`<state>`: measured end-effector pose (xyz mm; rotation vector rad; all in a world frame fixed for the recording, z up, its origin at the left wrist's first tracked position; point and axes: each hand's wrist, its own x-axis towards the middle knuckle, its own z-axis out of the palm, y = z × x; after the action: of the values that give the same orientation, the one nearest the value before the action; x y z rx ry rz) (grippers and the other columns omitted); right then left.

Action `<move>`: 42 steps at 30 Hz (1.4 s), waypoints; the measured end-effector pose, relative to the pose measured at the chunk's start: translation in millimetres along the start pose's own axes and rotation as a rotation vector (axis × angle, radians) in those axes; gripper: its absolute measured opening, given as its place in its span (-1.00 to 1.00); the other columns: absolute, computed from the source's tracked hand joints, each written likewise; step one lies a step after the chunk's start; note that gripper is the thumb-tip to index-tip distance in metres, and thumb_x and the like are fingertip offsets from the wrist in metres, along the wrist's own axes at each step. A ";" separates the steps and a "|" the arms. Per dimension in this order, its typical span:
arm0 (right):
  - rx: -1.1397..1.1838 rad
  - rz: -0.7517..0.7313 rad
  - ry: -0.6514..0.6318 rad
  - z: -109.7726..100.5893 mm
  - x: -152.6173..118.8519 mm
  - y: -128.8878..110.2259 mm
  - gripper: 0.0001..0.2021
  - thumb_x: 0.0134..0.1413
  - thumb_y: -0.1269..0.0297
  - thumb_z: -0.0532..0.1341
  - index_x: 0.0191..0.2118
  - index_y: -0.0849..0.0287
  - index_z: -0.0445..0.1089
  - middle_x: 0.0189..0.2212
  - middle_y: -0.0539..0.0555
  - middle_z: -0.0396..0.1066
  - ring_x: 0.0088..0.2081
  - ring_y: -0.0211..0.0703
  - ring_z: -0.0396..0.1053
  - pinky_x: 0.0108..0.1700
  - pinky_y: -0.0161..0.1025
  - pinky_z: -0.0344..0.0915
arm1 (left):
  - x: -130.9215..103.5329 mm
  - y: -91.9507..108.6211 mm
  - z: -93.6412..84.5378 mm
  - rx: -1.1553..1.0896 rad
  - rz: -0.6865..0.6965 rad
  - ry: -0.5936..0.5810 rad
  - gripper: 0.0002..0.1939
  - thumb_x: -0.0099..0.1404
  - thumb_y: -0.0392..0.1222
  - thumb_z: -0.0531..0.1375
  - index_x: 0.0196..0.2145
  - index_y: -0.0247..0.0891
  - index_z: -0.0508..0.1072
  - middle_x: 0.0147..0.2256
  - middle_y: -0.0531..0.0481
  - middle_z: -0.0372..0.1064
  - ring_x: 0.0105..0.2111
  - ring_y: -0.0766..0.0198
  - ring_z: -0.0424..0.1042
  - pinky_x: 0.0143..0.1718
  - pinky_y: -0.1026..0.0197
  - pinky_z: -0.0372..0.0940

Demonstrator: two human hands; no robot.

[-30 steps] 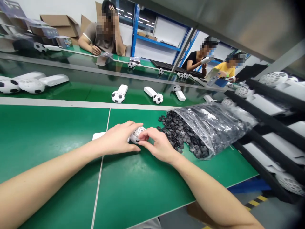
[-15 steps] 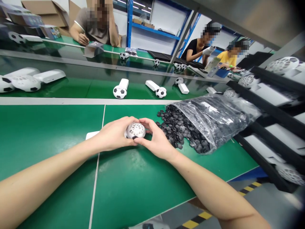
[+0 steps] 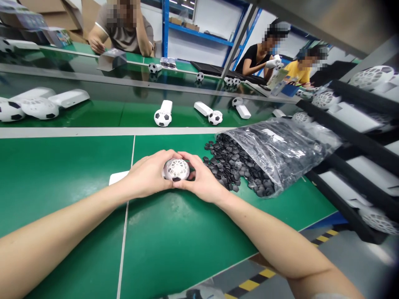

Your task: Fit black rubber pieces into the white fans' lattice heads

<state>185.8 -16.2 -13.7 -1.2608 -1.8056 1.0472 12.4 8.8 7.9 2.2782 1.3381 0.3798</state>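
Drawn closer together than half a second ago: left hand (image 3: 149, 176) and right hand (image 3: 202, 182), now meeting round the white ball (image 3: 176, 169), right thumb tucked under it. Ball turned little, lattice face up, one dark patch at its lower edge. Both grips closed on ball, held just above the green surface (image 3: 174, 241). White handle (image 3: 117, 177) poking out behind left wrist, mostly hidden. Just right of the hands, clear bag (image 3: 280, 149) lying on its side, mouth open, full of black pieces (image 3: 232, 166), many spilled onto the surface. Finished balls (image 3: 162, 118) on the belt beyond. Rack (image 3: 358, 141) at right cut off by frame edge, contents blurred.
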 end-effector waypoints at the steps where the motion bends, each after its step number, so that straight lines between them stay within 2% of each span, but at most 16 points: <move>1: 0.035 -0.002 -0.027 -1.2 0.2 1.6 -0.30 -0.25 0.28 0.35 0.09 0.08 0.10 0.05 0.16 0.09 0.04 -0.04 0.15 -0.05 -0.09 0.26 | -0.1 -0.1 0.2 0.006 0.002 0.000 -0.44 -0.10 0.05 0.23 -0.09 -0.02 0.25 -0.18 0.09 0.33 -0.23 0.13 0.36 -0.34 0.21 0.23; 4: 0.098 0.012 -0.077 -3.1 0.2 3.2 -0.30 -0.25 0.25 0.36 0.09 0.07 0.11 0.08 0.16 0.09 0.01 -0.08 0.20 -0.08 -0.16 0.28 | -0.8 0.4 0.8 0.021 0.016 0.004 -0.44 -0.09 0.04 0.23 -0.09 0.00 0.23 -0.18 0.10 0.33 -0.25 0.14 0.36 -0.36 0.21 0.23; 6: 0.074 0.004 -0.036 -2.8 -0.8 1.1 -0.32 -0.23 0.26 0.35 0.08 0.07 0.12 0.06 0.15 0.13 0.00 -0.09 0.20 -0.11 -0.18 0.29 | -0.7 0.5 0.9 0.014 0.016 0.000 -0.44 -0.08 0.04 0.22 -0.08 0.00 0.23 -0.16 0.10 0.33 -0.24 0.14 0.36 -0.36 0.22 0.23; 9: -0.082 -0.103 0.063 -7.5 -2.4 -3.5 -0.40 -0.19 0.27 0.33 0.04 0.04 0.16 -0.01 0.11 0.20 -0.03 -0.10 0.22 -0.19 -0.21 0.31 | 1.7 -3.7 -1.0 -0.014 0.016 -0.017 -0.43 -0.07 0.03 0.22 -0.06 -0.01 0.22 -0.13 0.09 0.32 -0.19 0.13 0.35 -0.34 0.23 0.23; 11: -0.225 -0.182 0.131 -17.7 -2.4 -4.6 -0.55 -0.14 0.29 0.30 -0.05 0.06 0.25 -0.12 0.08 0.27 -0.13 -0.15 0.27 -0.26 -0.24 0.31 | 4.8 -10.6 -4.0 -0.024 0.009 -0.009 -0.41 -0.08 0.02 0.22 -0.05 -0.02 0.22 -0.10 0.07 0.31 -0.15 0.12 0.34 -0.30 0.21 0.24; 13: -0.351 -0.208 0.210 -31.9 -1.6 -3.3 -0.77 -0.07 0.33 0.25 -0.21 0.11 0.35 -0.28 0.03 0.32 -0.29 -0.23 0.31 -0.29 -0.26 0.29 | 8.0 -19.3 -7.8 -0.029 -0.023 0.017 -0.38 -0.09 0.00 0.23 -0.04 -0.04 0.21 -0.07 0.06 0.31 -0.16 0.12 0.34 -0.26 0.19 0.24; 16: -0.524 -0.126 0.208 -49.4 -0.9 -0.5 -0.98 -0.04 0.39 0.22 -0.41 0.14 0.38 -0.46 -0.03 0.33 -0.44 -0.29 0.28 -0.34 -0.28 0.25 | 10.4 -29.9 -12.2 -0.047 -0.053 0.020 -0.36 -0.10 -0.02 0.24 -0.02 -0.07 0.20 -0.07 0.05 0.31 -0.21 0.15 0.36 -0.27 0.18 0.24; 19: -0.686 0.008 0.055 -52.2 -1.2 -0.7 -0.98 -0.05 0.36 0.24 -0.45 0.12 0.42 -0.49 -0.02 0.36 -0.44 -0.26 0.30 -0.39 -0.30 0.22 | 8.4 -32.5 -12.8 -0.027 -0.040 0.035 -0.38 -0.08 -0.05 0.22 -0.02 -0.06 0.20 -0.05 0.06 0.30 -0.18 0.14 0.35 -0.24 0.17 0.24; 22: -0.860 0.050 -0.023 -46.0 -1.1 -4.1 -0.93 -0.01 0.34 0.21 -0.37 0.10 0.45 -0.39 0.01 0.40 -0.28 -0.17 0.33 -0.31 -0.29 0.21 | 4.4 -29.2 -10.7 0.008 -0.004 0.051 -0.40 -0.05 -0.08 0.19 0.00 -0.05 0.19 -0.02 0.05 0.27 -0.12 0.12 0.32 -0.19 0.16 0.23; 25: -1.002 0.046 -0.060 -39.8 -1.9 -7.6 -0.88 0.06 0.33 0.16 -0.31 0.09 0.45 -0.34 0.02 0.42 -0.21 -0.14 0.32 -0.28 -0.28 0.18 | 1.3 -23.4 -8.7 0.034 0.064 0.016 -0.40 -0.01 -0.10 0.17 0.03 -0.02 0.16 0.00 0.06 0.25 -0.08 0.11 0.30 -0.16 0.15 0.23; 29: -1.214 -0.073 -0.138 -29.0 -8.2 -10.1 -0.82 0.12 0.35 0.09 -0.37 0.22 0.43 -0.39 0.11 0.40 -0.28 -0.08 0.31 -0.33 -0.22 0.13 | -1.2 -14.7 -6.9 0.096 0.093 0.003 -0.41 0.03 -0.12 0.15 0.05 -0.03 0.15 0.01 0.05 0.24 -0.06 0.11 0.29 -0.11 0.12 0.20; 31: -1.313 -0.113 -0.122 -21.2 -12.1 -10.5 -0.80 0.12 0.38 0.06 -0.39 0.28 0.41 -0.40 0.17 0.39 -0.30 -0.02 0.30 -0.34 -0.18 0.09 | -2.2 -11.4 -6.3 0.136 0.110 0.019 -0.43 0.05 -0.15 0.14 0.06 -0.04 0.15 0.02 0.05 0.24 -0.05 0.11 0.28 -0.09 0.11 0.19; 35: -1.343 -0.066 -0.046 -10.8 -14.2 -7.8 -0.80 0.11 0.47 0.03 -0.42 0.28 0.38 -0.45 0.16 0.39 -0.35 -0.05 0.33 -0.33 -0.16 0.05 | -2.4 -10.7 -5.9 0.172 0.166 0.024 -0.42 0.08 -0.18 0.12 0.08 -0.04 0.14 0.02 0.07 0.25 -0.05 0.13 0.28 -0.09 0.12 0.17; 40: -1.214 -0.052 0.027 -20.2 -8.8 -0.5 -0.78 0.12 0.47 0.01 -0.42 0.26 0.38 -0.48 0.13 0.42 -0.38 -0.08 0.36 -0.33 -0.17 0.09 | 1.2 -17.2 -5.0 0.135 0.180 -0.002 -0.40 0.08 -0.13 0.15 0.10 -0.03 0.13 0.02 0.05 0.24 -0.05 0.13 0.27 -0.08 0.12 0.17; 42: -1.062 -0.054 0.072 -26.4 -7.5 -0.4 -0.80 0.10 0.47 0.03 -0.38 0.26 0.41 -0.43 0.14 0.44 -0.35 -0.09 0.38 -0.29 -0.18 0.14 | 1.6 -17.2 -4.6 0.119 0.192 0.049 -0.36 0.04 -0.06 0.19 0.09 -0.03 0.14 0.04 0.02 0.21 -0.01 0.09 0.21 -0.06 0.07 0.14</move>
<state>210.9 -17.4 -2.5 -1.7550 -2.3964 -0.0895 -1.7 18.5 2.9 2.5207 1.1976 0.4320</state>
